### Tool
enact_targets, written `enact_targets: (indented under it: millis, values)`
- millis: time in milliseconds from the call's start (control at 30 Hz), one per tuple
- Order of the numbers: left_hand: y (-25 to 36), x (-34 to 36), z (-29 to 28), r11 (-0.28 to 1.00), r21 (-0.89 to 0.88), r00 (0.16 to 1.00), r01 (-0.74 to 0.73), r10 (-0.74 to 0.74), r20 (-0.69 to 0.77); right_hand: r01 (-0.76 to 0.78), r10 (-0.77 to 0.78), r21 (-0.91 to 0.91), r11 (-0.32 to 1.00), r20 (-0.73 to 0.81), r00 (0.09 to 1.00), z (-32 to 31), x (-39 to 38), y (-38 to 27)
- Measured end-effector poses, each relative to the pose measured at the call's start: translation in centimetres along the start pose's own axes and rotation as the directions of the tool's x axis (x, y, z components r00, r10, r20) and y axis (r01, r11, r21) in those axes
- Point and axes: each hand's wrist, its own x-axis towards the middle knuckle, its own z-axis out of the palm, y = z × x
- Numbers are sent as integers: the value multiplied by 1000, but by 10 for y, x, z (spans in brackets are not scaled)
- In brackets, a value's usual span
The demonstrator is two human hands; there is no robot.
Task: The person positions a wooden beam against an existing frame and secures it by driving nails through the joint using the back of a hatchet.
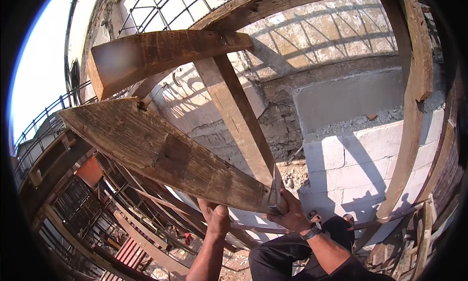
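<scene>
A long, weathered wooden plank [195, 169] slants from the upper left down to my hands. My left hand [215, 217] is closed at its lower edge, thumb showing, some fingers hidden behind the wood. At the plank's near end my right hand [291, 214] is closed around what looks like a hammer [274, 197], its grey metal head against the wood. Most of its handle is hidden. A dark watch [312, 230] is on my right wrist. Just beyond the plank's near end, an upright timber post [239, 118] rises to a thick beam [161, 54].
A wall of pale blocks [360, 149] and grey plaster [351, 103] stands ahead. On the right a tall timber [409, 135] runs upward. Steel rebar [161, 8] juts out above. Scaffold boards [141, 230] and an orange-red container [89, 171] are down on the left.
</scene>
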Motion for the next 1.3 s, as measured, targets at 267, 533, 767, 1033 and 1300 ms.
enact_targets:
  millis: [267, 533, 767, 1033, 1300]
  values:
    - [76, 81, 6, 914, 298, 917, -277, 344, -203, 23, -24, -54, 998, -23, 999, -27, 53, 80]
    - [93, 111, 29, 827, 468, 908, -310, 403, -110, 33, -34, -76, 997, -12, 999, -27, 114, 95]
    - [93, 121, 31, 818, 427, 879, -386, 466, -99, 137, -143, -137, 981, -40, 989, -43, 148, 80]
    - [99, 135, 30, 723, 605, 897, -333, 441, -33, 56, -53, -118, 991, 27, 998, -45, 205, 94]
    - [143, 170, 1, -31, 882, 550, -470, 772, 320, 92, -91, -195, 977, 13, 996, -45, 217, 69]
